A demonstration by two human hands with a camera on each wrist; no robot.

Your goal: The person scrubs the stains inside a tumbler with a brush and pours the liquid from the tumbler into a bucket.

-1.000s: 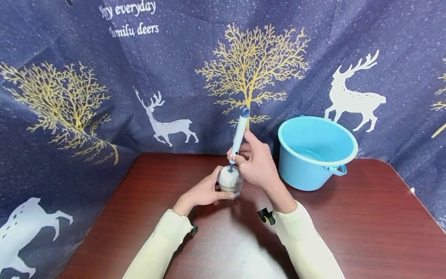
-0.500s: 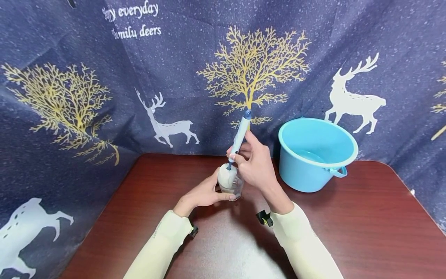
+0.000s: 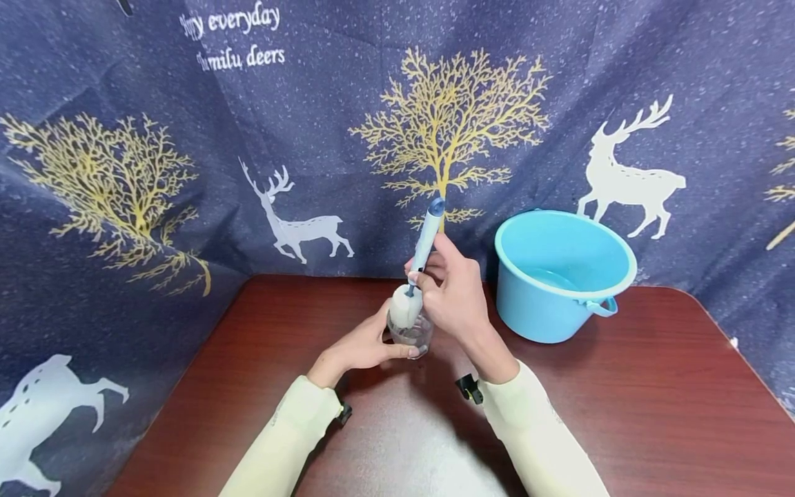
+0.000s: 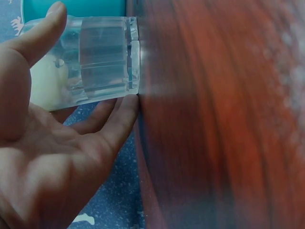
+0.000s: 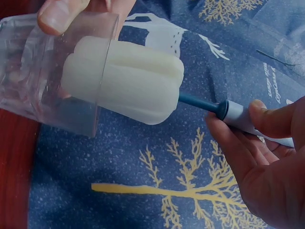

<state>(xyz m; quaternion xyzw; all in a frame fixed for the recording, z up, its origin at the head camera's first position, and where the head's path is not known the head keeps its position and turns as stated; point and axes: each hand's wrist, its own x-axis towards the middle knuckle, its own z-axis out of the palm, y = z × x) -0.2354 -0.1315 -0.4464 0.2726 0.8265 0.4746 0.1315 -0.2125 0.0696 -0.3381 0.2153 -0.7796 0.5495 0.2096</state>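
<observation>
A clear cup point(image 3: 412, 337) stands on the table in the head view, and my left hand point(image 3: 360, 342) grips its side with the thumb in front. In the left wrist view, that hand point(image 4: 62, 129) cups the cup point(image 4: 105, 57), whose base touches the tabletop. A white sponge cup brush point(image 5: 138, 78) has its head partly inside the cup's mouth and partly above the rim. My right hand point(image 3: 456, 293) pinches the brush's pale blue handle point(image 3: 426, 238), which tilts slightly right at its top. The right wrist view shows thumb and fingers point(image 5: 274, 125) around the handle's lower end.
A light blue bucket point(image 3: 546, 304) with a side handle stands to the right, near the table's back edge. The table point(image 3: 261, 386) is reddish-brown wood. Behind it hangs a dark blue cloth point(image 3: 310, 124) with deer and tree prints.
The sponge head has risen from lower in the cup, so more of it shows above the rim. My left hand has stayed almost still around the cup.
</observation>
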